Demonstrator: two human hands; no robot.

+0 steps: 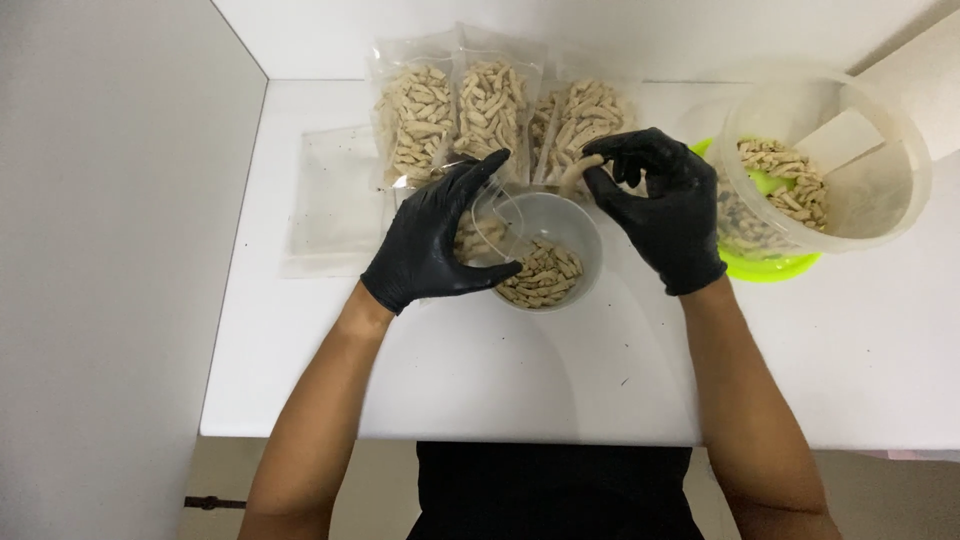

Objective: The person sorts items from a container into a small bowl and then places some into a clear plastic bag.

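Note:
Both my hands wear black gloves. My left hand grips a clear plastic pouch, holding its mouth open over a small clear round cup that is partly filled with pale beige snack sticks. My right hand pinches a single beige stick between thumb and forefinger, just above and to the right of the pouch's mouth. A few sticks show inside the pouch near my left palm.
Three filled clear pouches of the same sticks stand at the back of the white table. An empty flat pouch lies at left. A large clear tub with sticks and a white scoop sits on a green lid at right.

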